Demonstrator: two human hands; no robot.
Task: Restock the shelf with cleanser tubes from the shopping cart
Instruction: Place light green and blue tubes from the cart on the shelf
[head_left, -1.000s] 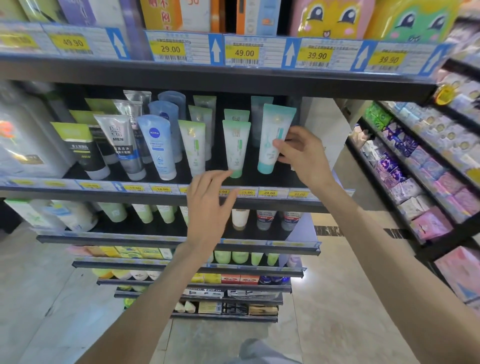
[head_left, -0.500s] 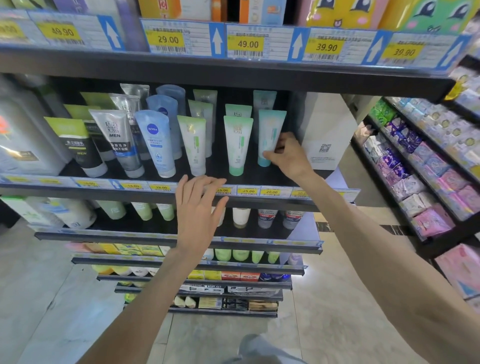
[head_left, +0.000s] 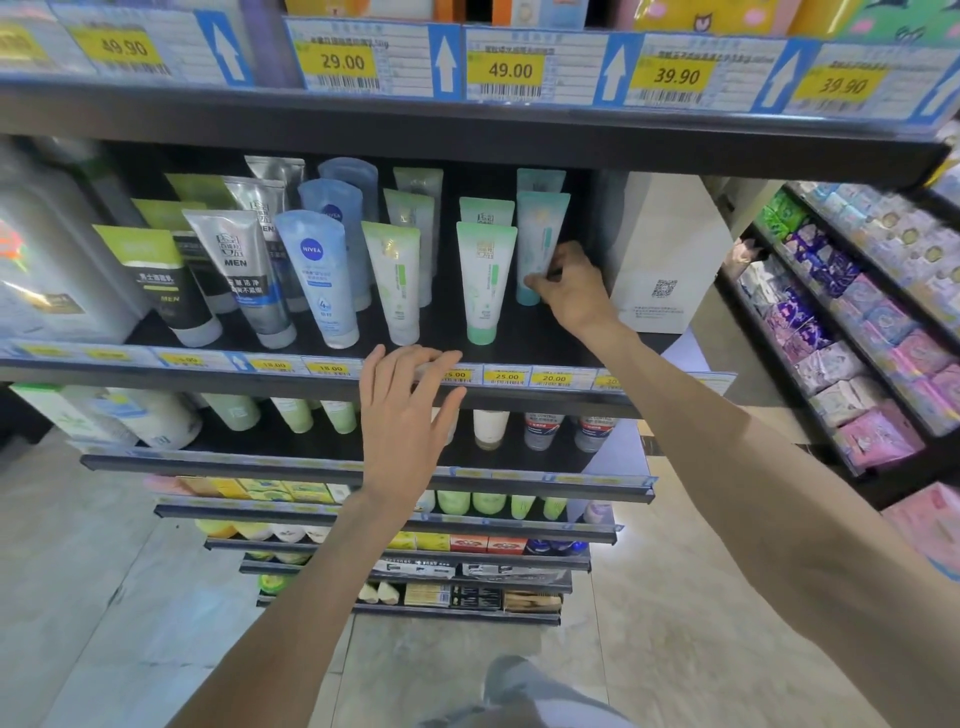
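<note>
A teal cleanser tube (head_left: 540, 234) stands cap-down deep on the dark shelf (head_left: 519, 332), behind and right of a green-capped white tube (head_left: 484, 280). My right hand (head_left: 569, 291) grips the teal tube near its lower end, thumb and fingers curled around it. My left hand (head_left: 405, 421) hovers with straight fingers in front of the shelf's price-label rail (head_left: 506, 375), holding nothing. Further tubes fill the shelf leftward: a pale green-white one (head_left: 395, 280), a blue Nivea tube (head_left: 318, 275) and a silver MEN tube (head_left: 239, 275). The shopping cart is out of view.
A white box with a QR code (head_left: 662, 260) stands right of the teal tube. The shelf above (head_left: 467, 124) overhangs closely, with price tags. Lower shelves hold more tubes and boxes. A side rack of pink and purple packs (head_left: 852, 332) runs along the right.
My right hand has pushed the teal tube from the shelf's front back into the row and slid down toward its cap. My left hand stayed near the rail.
</note>
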